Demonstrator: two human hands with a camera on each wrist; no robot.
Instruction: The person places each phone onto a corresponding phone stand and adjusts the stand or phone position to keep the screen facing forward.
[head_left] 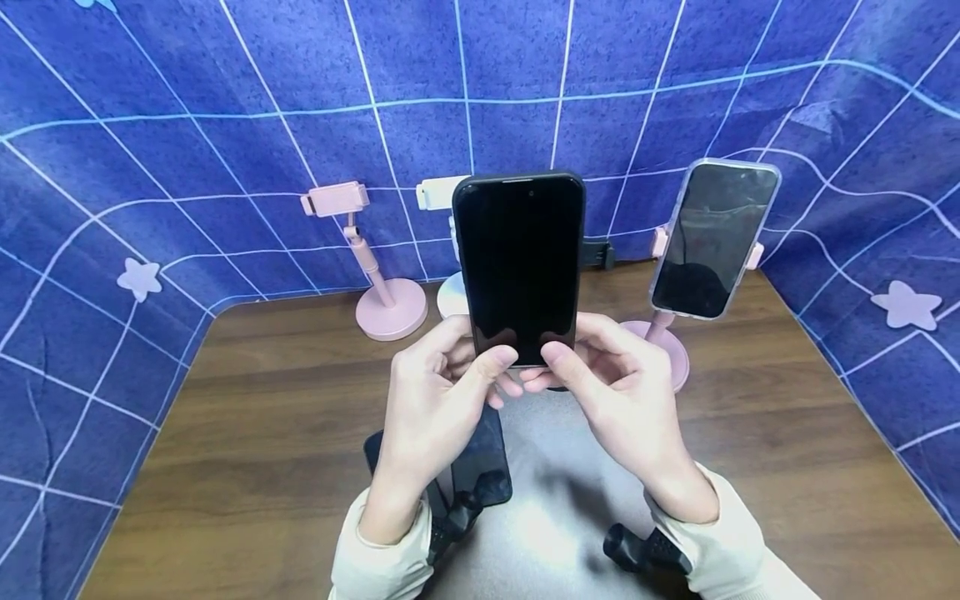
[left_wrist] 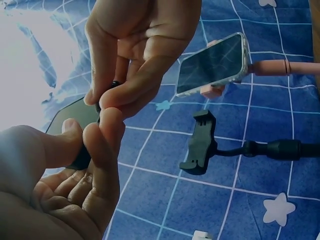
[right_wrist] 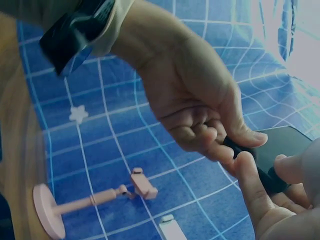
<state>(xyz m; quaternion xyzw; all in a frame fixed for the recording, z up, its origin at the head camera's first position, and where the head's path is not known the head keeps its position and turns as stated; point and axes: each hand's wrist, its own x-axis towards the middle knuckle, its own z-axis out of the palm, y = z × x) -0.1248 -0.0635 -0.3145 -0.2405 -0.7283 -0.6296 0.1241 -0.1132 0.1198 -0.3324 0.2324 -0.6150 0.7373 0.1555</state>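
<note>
Upright in front of the camera stands a black phone (head_left: pixel 519 258), its dark screen facing the head view. The left hand (head_left: pixel 435 400) pinches its lower left corner, thumb on the screen side and fingers behind. At the lower right corner the right hand (head_left: pixel 633 396) holds it the same way. Both thumbs lie near the bottom edge. In the left wrist view, the left hand (left_wrist: pixel 60 175) is below the right hand (left_wrist: pixel 145 50), with the phone (left_wrist: pixel 67 115) between them. The right wrist view shows the phone (right_wrist: pixel 282 142) seen obliquely.
A pink stand (head_left: pixel 392 310) and a white stand (head_left: pixel 452 296) are behind, left of the phone. A black clamp (left_wrist: pixel 200 145) is partly hidden in the head view. Another pink stand (head_left: pixel 675 354) carries a clear-cased phone (head_left: pixel 716 237). Dark phones (head_left: pixel 483 458) lie under the left forearm.
</note>
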